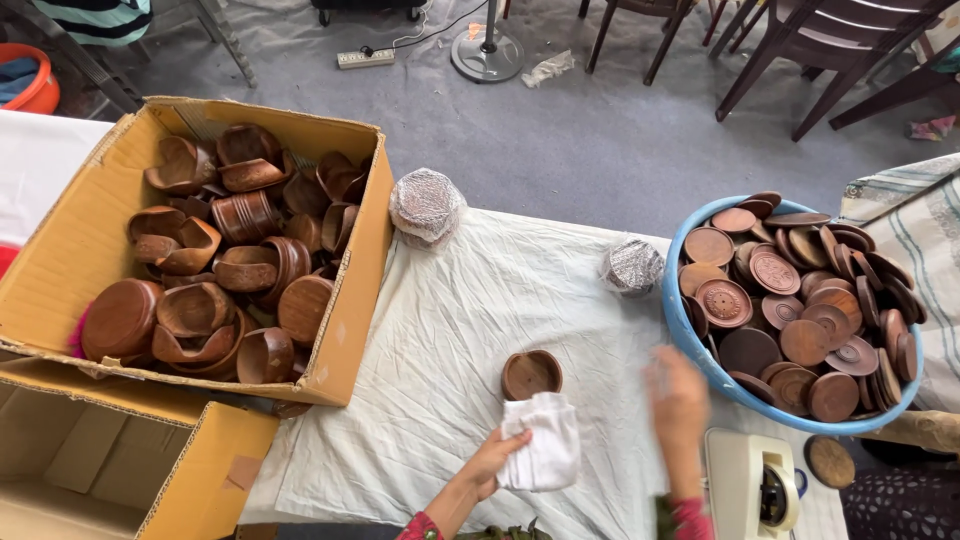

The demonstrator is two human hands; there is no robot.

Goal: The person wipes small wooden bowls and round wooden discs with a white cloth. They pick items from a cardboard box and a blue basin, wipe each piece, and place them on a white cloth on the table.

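Note:
My left hand (492,462) grips a folded white cloth (543,443) low over the white table sheet (450,330). Just beyond the cloth a small round wooden bowl (531,374) sits on the sheet. My right hand (678,398) is blurred, raised to the right of the bowl near the blue tub's rim (690,340); nothing shows in it and its fingers cannot be made out.
A cardboard box (70,240) full of wooden bowls stands at left, with another open box (170,470) below it. The blue tub holds several wooden lids. Two foil-wrapped bundles (427,207) (632,267) lie on the sheet. A tape dispenser (752,485) and a lid (831,462) sit at the near right.

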